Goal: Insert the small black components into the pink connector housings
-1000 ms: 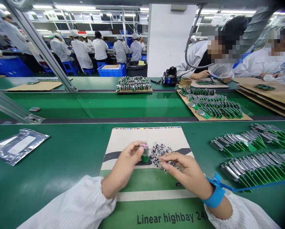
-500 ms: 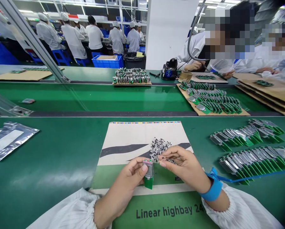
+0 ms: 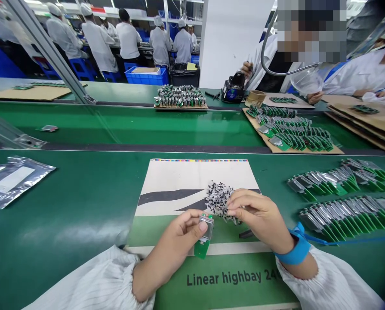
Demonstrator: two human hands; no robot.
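Note:
My left hand (image 3: 181, 234) pinches a small green circuit board (image 3: 204, 238) with a metal part on top, held upright over a printed sheet (image 3: 186, 181). My right hand (image 3: 257, 215) has its fingers curled at the edge of a pile of small black components (image 3: 217, 199) on that sheet; what it pinches is too small to make out. A blue wrist strap (image 3: 294, 249) with a cord is on my right wrist.
Rows of green boards (image 3: 337, 181) lie on the green mat to my right, with more rows (image 3: 347, 215) below them. A silver bag (image 3: 13, 178) lies at the left. Beyond the conveyor sit trays of boards (image 3: 289, 135) and other workers in white coats (image 3: 350, 73).
My left hand has brought the board down toward me and tilted it. My right hand went back to the component pile after nearing the board. The view has tilted down slightly.

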